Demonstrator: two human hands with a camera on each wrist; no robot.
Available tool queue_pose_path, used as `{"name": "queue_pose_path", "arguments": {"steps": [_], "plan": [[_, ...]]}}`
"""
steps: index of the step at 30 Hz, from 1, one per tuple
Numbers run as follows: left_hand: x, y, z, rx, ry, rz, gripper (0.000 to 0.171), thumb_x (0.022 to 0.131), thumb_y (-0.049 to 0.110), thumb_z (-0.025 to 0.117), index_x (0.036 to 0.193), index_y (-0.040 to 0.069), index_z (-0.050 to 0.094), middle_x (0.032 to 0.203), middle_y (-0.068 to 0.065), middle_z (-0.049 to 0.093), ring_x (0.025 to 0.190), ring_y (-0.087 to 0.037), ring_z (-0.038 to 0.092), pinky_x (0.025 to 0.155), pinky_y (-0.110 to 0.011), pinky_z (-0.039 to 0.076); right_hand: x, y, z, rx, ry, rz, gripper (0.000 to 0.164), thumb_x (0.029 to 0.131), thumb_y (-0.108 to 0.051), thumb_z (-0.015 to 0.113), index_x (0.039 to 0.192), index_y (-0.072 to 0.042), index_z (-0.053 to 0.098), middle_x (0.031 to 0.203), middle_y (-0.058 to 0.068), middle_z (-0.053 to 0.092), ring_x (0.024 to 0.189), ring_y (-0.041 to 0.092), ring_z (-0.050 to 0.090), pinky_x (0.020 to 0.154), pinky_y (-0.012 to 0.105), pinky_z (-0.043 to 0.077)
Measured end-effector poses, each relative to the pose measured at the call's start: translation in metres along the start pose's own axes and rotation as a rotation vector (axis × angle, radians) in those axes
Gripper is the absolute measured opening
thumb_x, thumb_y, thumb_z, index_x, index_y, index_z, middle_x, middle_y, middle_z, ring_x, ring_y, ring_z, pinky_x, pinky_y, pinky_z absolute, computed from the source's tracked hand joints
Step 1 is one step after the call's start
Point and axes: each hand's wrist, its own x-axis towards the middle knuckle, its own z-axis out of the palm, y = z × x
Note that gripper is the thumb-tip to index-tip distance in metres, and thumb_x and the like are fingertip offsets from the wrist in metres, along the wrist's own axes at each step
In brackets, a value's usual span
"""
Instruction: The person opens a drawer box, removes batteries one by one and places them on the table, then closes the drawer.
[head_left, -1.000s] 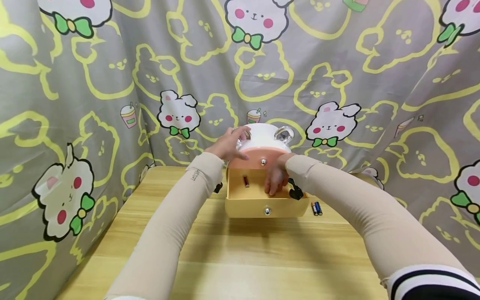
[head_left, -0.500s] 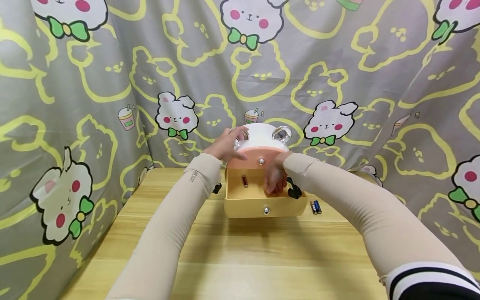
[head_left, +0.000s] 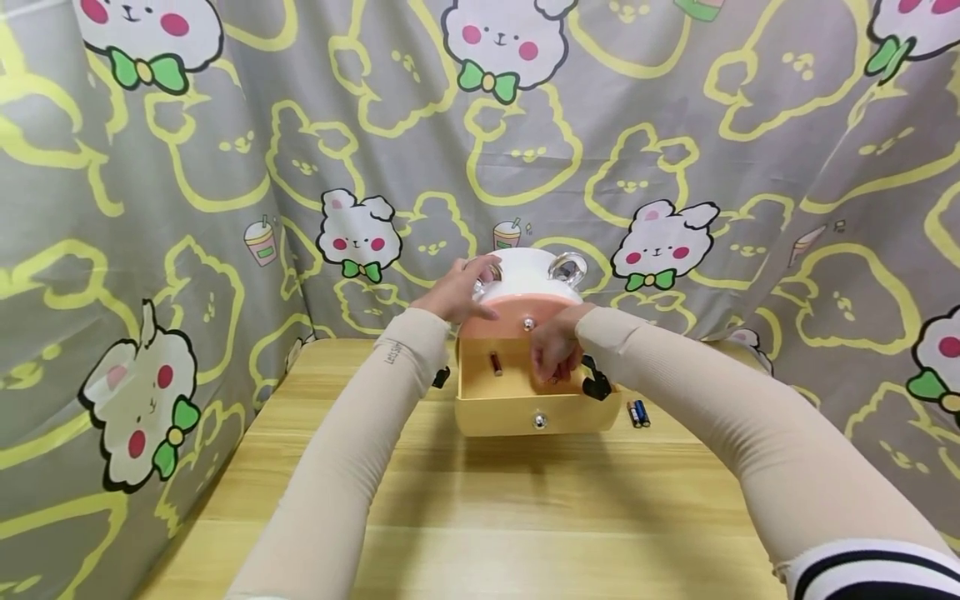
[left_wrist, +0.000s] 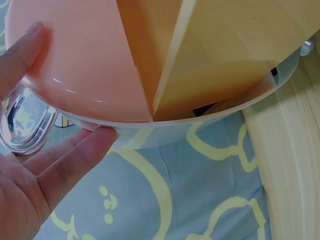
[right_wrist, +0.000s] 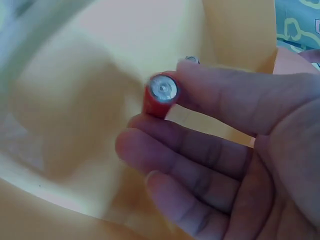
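Red battery (right_wrist: pixel 160 98) pinched in the right hand (head_left: pixel 557 347), inside the yellow drawer (head_left: pixel 498 417).
A second ago the right fingers hung down longer; now they are bent in more, and the thumb and a finger squeeze the battery, with its round silver end showing. The right arm (head_left: pixel 720 400) reaches in from the right, and the hand points down at the drawer floor. Left of this grip, a dark red battery (head_left: pixel 496 364) lies in the drawer. Right of the grip, outside the drawer, two batteries (head_left: pixel 639 414) lie side by side on the wooden table (head_left: pixel 487 508). The left hand (head_left: pixel 453 287), up and left of the grip, is where it was before: thumb on the pink front (left_wrist: pixel 85 70), fingers on the white box (head_left: pixel 528 271), holding it.
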Motion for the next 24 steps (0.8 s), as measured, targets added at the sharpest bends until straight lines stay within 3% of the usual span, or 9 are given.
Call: {"name": "queue_pose_path", "arguments": {"steps": [3,7,11,17,24], "plan": [[-0.001,0.001,0.000,-0.003,-0.001,0.004,0.093,0.074,0.024,0.085,0.149,0.032,0.030,0.128,-0.005,0.039,0.110,-0.026,0.050,0.096,-0.045,0.043,0.000,0.002,0.001,-0.005,0.020,-0.033,0.004,0.089,-0.007,0.064,0.087,-0.009,0.068,0.071,0.003,0.064,0.062,0.011,0.057,0.052,0.021,0.043],[-0.002,0.001,0.000,-0.002,-0.002,0.011,0.093,0.075,0.023,0.085,0.149,0.030,0.029,0.129,-0.005,0.038,0.113,-0.027,0.048,0.098,-0.045,0.042,0.001,0.004,0.003,-0.032,0.054,-0.049,0.013,0.083,0.003,0.062,0.083,-0.009,0.067,0.069,0.005,0.063,0.059,0.012,0.055,0.051,0.021,0.041],[0.000,0.000,0.000,0.004,-0.004,0.003,0.094,0.075,0.024,0.084,0.150,0.032,0.028,0.133,-0.006,0.036,0.115,-0.028,0.047,0.097,-0.046,0.042,0.000,0.005,0.006,-0.066,0.092,-0.045,0.012,0.083,0.004,0.065,0.091,-0.006,0.066,0.073,0.008,0.065,0.058,0.013,0.055,0.054,0.025,0.045],[0.001,0.001,0.001,-0.003,-0.014,-0.018,0.095,0.075,0.023,0.084,0.150,0.034,0.027,0.133,-0.007,0.036,0.113,-0.029,0.048,0.097,-0.046,0.043,-0.002,0.006,0.012,-0.046,0.113,-0.039,0.028,0.084,0.004,0.065,0.110,-0.005,0.060,0.077,0.005,0.061,0.059,0.013,0.056,0.062,0.031,0.049],[0.001,0.002,0.000,-0.015,-0.015,-0.020,0.095,0.075,0.021,0.085,0.150,0.033,0.028,0.130,-0.007,0.036,0.113,-0.027,0.047,0.099,-0.044,0.041,-0.005,0.007,0.012,-0.100,0.151,-0.070,0.022,0.083,0.004,0.063,0.105,-0.002,0.062,0.072,0.005,0.062,0.056,0.013,0.056,0.051,0.022,0.044]]}}
